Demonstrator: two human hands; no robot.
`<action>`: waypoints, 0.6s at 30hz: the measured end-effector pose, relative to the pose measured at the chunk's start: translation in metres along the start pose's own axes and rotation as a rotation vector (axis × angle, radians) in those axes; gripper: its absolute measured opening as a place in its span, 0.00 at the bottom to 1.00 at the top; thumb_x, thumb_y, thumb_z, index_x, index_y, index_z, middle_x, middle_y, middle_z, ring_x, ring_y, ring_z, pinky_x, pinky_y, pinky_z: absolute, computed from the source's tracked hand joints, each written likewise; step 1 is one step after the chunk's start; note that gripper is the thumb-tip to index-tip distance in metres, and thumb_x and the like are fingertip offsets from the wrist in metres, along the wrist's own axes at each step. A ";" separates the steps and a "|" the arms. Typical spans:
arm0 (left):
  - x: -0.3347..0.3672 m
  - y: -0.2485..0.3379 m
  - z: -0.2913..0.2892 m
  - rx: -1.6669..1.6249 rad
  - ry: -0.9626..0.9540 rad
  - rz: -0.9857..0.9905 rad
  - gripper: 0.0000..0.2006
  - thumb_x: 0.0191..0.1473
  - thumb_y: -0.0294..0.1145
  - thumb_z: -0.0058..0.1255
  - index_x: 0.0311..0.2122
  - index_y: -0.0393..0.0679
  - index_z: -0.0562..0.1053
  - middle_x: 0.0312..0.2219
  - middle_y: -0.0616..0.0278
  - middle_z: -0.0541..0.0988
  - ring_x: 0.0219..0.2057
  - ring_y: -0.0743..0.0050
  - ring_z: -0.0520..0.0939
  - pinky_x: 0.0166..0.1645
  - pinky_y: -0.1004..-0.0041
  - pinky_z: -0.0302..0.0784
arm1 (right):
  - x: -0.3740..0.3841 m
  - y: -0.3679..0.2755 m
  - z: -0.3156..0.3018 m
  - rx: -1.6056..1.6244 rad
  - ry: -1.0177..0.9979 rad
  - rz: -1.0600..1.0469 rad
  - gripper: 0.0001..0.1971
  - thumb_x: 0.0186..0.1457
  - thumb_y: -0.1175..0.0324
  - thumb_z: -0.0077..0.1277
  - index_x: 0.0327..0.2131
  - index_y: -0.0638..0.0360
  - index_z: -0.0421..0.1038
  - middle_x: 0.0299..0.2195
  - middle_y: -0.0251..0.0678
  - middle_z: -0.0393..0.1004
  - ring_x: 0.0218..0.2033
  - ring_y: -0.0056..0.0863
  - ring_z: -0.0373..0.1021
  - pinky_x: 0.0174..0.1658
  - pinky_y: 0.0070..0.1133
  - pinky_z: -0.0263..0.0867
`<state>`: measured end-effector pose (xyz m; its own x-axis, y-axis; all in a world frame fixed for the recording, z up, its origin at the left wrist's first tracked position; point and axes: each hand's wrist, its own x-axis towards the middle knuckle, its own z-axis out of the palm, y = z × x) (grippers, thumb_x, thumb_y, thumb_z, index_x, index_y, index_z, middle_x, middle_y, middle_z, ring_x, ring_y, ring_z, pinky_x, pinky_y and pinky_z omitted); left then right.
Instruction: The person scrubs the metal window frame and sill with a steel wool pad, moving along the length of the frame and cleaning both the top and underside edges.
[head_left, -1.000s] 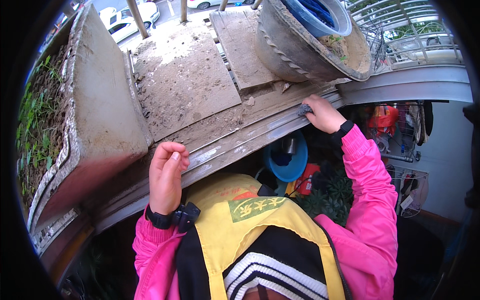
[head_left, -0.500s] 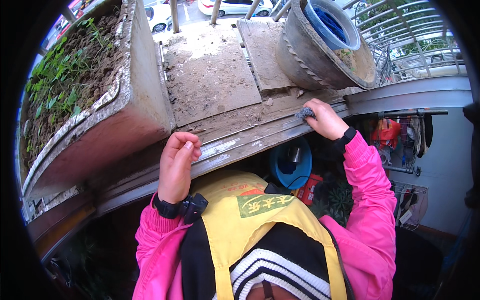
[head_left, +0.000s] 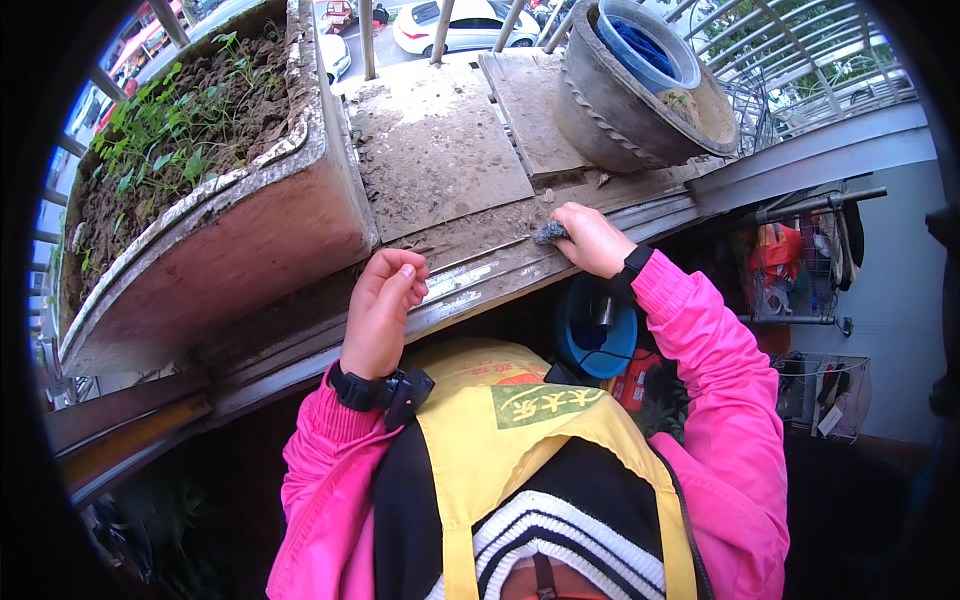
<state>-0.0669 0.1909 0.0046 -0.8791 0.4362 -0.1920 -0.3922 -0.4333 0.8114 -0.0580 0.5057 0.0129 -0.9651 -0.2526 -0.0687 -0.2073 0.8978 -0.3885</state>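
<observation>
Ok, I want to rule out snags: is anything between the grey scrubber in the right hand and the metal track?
Nothing visible: the grey scrubber, held in the right hand, is right at the metal track, though contact is hard to tell.

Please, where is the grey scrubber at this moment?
In the head view, the grey scrubber is in the upper half, slightly right of centre, held by the right hand at the metal rail, below and left of the grey pot.

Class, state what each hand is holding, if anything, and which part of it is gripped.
The right hand holds a grey wad by its right end; nothing shows in the loosely curled left hand.
</observation>
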 end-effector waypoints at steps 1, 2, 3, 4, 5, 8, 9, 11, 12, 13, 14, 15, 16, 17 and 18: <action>-0.001 0.000 -0.001 0.000 -0.001 -0.009 0.06 0.59 0.29 0.42 0.39 0.41 0.69 0.32 0.67 0.73 0.31 0.84 0.70 0.38 0.83 0.65 | 0.001 -0.002 -0.002 0.029 0.006 -0.009 0.08 0.43 0.75 0.53 0.29 0.64 0.67 0.30 0.49 0.69 0.37 0.49 0.68 0.41 0.36 0.65; -0.002 0.001 -0.002 0.006 -0.006 -0.004 0.06 0.59 0.29 0.42 0.39 0.41 0.69 0.32 0.67 0.73 0.31 0.84 0.70 0.38 0.83 0.65 | 0.003 -0.002 -0.004 0.063 0.016 -0.035 0.08 0.43 0.75 0.54 0.29 0.64 0.67 0.30 0.50 0.69 0.37 0.49 0.68 0.41 0.36 0.65; -0.003 0.002 -0.003 0.008 -0.008 -0.003 0.06 0.59 0.29 0.42 0.39 0.41 0.69 0.32 0.67 0.73 0.31 0.84 0.70 0.38 0.83 0.65 | 0.001 0.000 -0.010 0.065 0.041 -0.011 0.08 0.43 0.75 0.54 0.29 0.65 0.68 0.29 0.50 0.70 0.37 0.50 0.68 0.41 0.35 0.64; -0.004 0.003 -0.005 0.000 -0.010 0.001 0.06 0.59 0.29 0.43 0.39 0.41 0.69 0.32 0.67 0.73 0.31 0.85 0.70 0.38 0.83 0.65 | -0.003 0.005 -0.018 0.066 0.084 -0.016 0.09 0.43 0.75 0.53 0.31 0.64 0.69 0.30 0.49 0.70 0.37 0.50 0.68 0.41 0.34 0.65; -0.005 0.003 -0.006 0.006 -0.005 -0.003 0.06 0.59 0.29 0.43 0.39 0.41 0.69 0.32 0.67 0.73 0.31 0.85 0.70 0.38 0.83 0.65 | -0.008 0.012 -0.028 0.027 0.054 0.023 0.09 0.43 0.76 0.54 0.32 0.65 0.69 0.30 0.48 0.70 0.37 0.49 0.68 0.41 0.32 0.65; -0.010 0.005 -0.011 -0.002 0.001 -0.008 0.06 0.59 0.30 0.43 0.39 0.41 0.69 0.32 0.67 0.73 0.31 0.85 0.70 0.38 0.83 0.65 | -0.025 0.036 -0.050 -0.059 -0.023 0.026 0.10 0.43 0.77 0.53 0.33 0.65 0.69 0.31 0.47 0.70 0.36 0.48 0.68 0.40 0.30 0.65; -0.012 0.005 -0.013 -0.003 0.000 -0.012 0.06 0.59 0.30 0.43 0.39 0.41 0.69 0.32 0.67 0.73 0.31 0.85 0.70 0.38 0.83 0.64 | -0.029 0.043 -0.052 -0.127 -0.059 0.063 0.11 0.42 0.78 0.53 0.33 0.66 0.69 0.32 0.48 0.69 0.38 0.48 0.68 0.42 0.31 0.65; -0.014 0.006 -0.015 0.000 -0.004 -0.016 0.07 0.59 0.30 0.43 0.39 0.41 0.69 0.32 0.67 0.73 0.31 0.85 0.70 0.38 0.83 0.64 | -0.034 0.051 -0.043 -0.243 -0.119 0.086 0.10 0.41 0.77 0.52 0.32 0.65 0.69 0.31 0.48 0.69 0.38 0.49 0.67 0.43 0.34 0.65; -0.016 0.006 -0.016 0.004 -0.005 -0.016 0.07 0.59 0.30 0.43 0.39 0.41 0.69 0.32 0.67 0.73 0.31 0.85 0.70 0.38 0.83 0.64 | -0.036 0.053 -0.038 -0.322 -0.186 0.154 0.10 0.40 0.77 0.51 0.31 0.65 0.69 0.31 0.49 0.69 0.38 0.49 0.67 0.43 0.35 0.64; -0.017 0.007 -0.017 0.007 -0.005 -0.017 0.07 0.59 0.30 0.43 0.39 0.41 0.69 0.32 0.67 0.73 0.31 0.85 0.70 0.38 0.83 0.64 | -0.035 0.051 -0.030 -0.340 -0.156 0.116 0.09 0.39 0.77 0.51 0.29 0.66 0.69 0.30 0.50 0.69 0.39 0.50 0.67 0.44 0.36 0.64; -0.017 0.007 -0.018 0.005 -0.005 -0.012 0.07 0.59 0.30 0.43 0.39 0.41 0.69 0.32 0.67 0.73 0.31 0.85 0.70 0.38 0.83 0.64 | -0.032 0.049 -0.024 -0.311 -0.139 0.058 0.09 0.39 0.77 0.51 0.29 0.66 0.69 0.30 0.50 0.69 0.38 0.50 0.67 0.44 0.36 0.64; -0.018 0.008 -0.018 0.001 -0.003 -0.010 0.06 0.59 0.30 0.43 0.39 0.41 0.69 0.32 0.67 0.73 0.31 0.85 0.70 0.38 0.83 0.64 | -0.030 0.044 -0.019 -0.296 -0.151 0.042 0.08 0.38 0.77 0.51 0.28 0.66 0.69 0.30 0.50 0.69 0.38 0.50 0.67 0.44 0.36 0.64; -0.020 0.008 -0.019 -0.004 -0.005 -0.008 0.06 0.58 0.30 0.43 0.39 0.41 0.69 0.32 0.67 0.73 0.31 0.85 0.70 0.38 0.83 0.64 | -0.028 0.038 -0.013 -0.277 -0.163 0.030 0.08 0.38 0.77 0.51 0.27 0.67 0.69 0.30 0.51 0.69 0.38 0.50 0.67 0.44 0.36 0.64; -0.020 0.008 -0.019 0.004 -0.007 -0.013 0.06 0.58 0.30 0.43 0.39 0.41 0.69 0.32 0.67 0.73 0.30 0.85 0.70 0.38 0.83 0.64 | -0.025 0.029 -0.007 -0.264 -0.145 0.012 0.07 0.38 0.77 0.50 0.26 0.67 0.68 0.29 0.51 0.70 0.38 0.50 0.67 0.44 0.36 0.64; -0.020 0.008 -0.020 0.005 -0.011 -0.011 0.07 0.58 0.30 0.43 0.39 0.41 0.69 0.32 0.67 0.73 0.30 0.85 0.70 0.38 0.83 0.64 | -0.022 0.020 -0.002 -0.226 -0.130 -0.002 0.06 0.39 0.77 0.50 0.25 0.67 0.68 0.30 0.51 0.70 0.37 0.51 0.67 0.44 0.36 0.64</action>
<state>-0.0578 0.1636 0.0040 -0.8720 0.4491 -0.1948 -0.4001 -0.4244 0.8123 -0.0408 0.5305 0.0084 -0.9389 -0.2860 -0.1914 -0.2541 0.9512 -0.1751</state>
